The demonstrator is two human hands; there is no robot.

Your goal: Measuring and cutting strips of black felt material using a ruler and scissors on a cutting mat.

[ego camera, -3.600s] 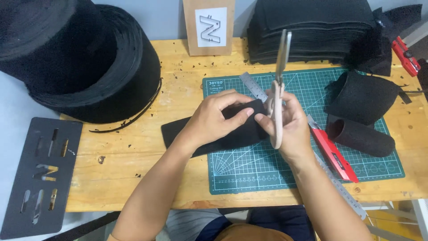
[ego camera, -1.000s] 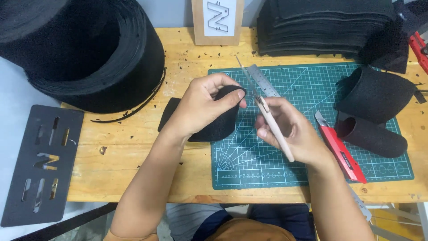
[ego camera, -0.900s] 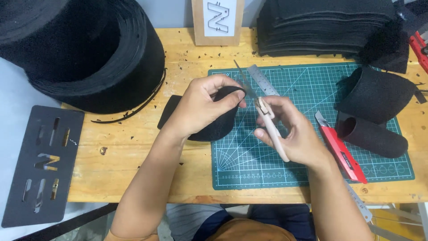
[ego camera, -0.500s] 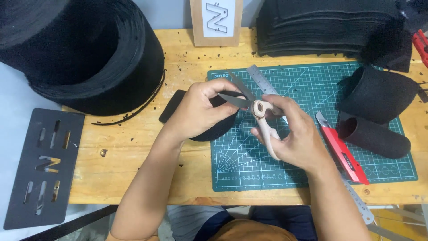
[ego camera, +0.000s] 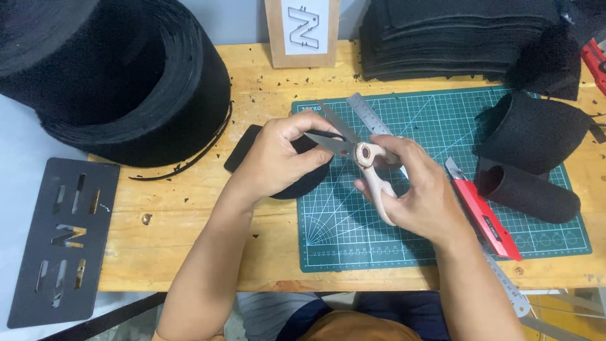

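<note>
**Scissors opened at the felt piece's edge**

Scissors (ego camera: 365,165) sit in your right hand (ego camera: 413,192), whose fingers are wrapped tight through and around the pale handles, and the two blades now spread apart, pointing left toward your other hand. Half a second ago the blades lay closer together and higher over the mat; a second ago you held the scissors closed, slanting down like a pencil. Your left hand (ego camera: 278,158) pinches the black felt piece (ego camera: 297,183), fingers curled over its top edge, holding it just above the desk (ego camera: 189,221) at the left border of the green cutting mat (ego camera: 442,221). That hand has barely shifted since then. The lower blade tip meets the felt right beside your left thumb.

A steel ruler (ego camera: 369,117) lies diagonally on the mat behind the scissors. The red utility knife (ego camera: 483,211) lies near your right wrist, with the rolled felt tube (ego camera: 527,192) just beyond it.
</note>
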